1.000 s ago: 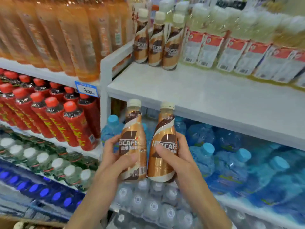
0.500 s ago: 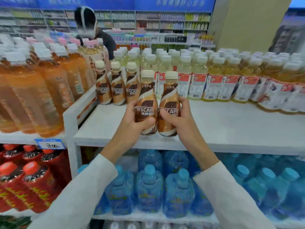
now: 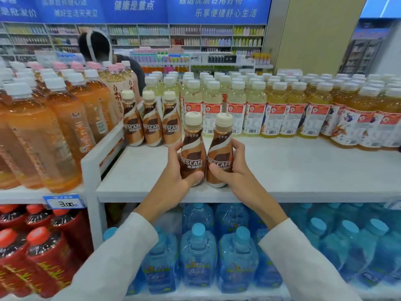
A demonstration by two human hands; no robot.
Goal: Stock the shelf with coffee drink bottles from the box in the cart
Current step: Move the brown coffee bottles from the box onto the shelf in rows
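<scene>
In the middle of the frame, the left hand (image 3: 173, 181) has its fingers and thumb wrapped round the left bottle (image 3: 192, 153). The right hand (image 3: 235, 172) is wrapped the same way round the right bottle (image 3: 220, 155). These 2 coffee bottles stand upright, side by side and touching, over the front part of the white shelf (image 3: 303, 170). I cannot tell if their bottoms sit on it yet. Up and to the left of them, at the back of the shelf, 3 coffee bottles (image 3: 152, 127) stand in a row with the names facing out. The box and the cart are not in the picture. I think the job now is to set these 2 down near that row. To do it well, move both back together, low and slow, so they stop just in front of the 3 and do not bump them over. Hold them straight up, names to the front. Stay away from the yellow drinks (image 3: 236, 105) on the right and the white rail (image 3: 102, 146) on the left. Let go only when both bottoms are flat on the shelf.
</scene>
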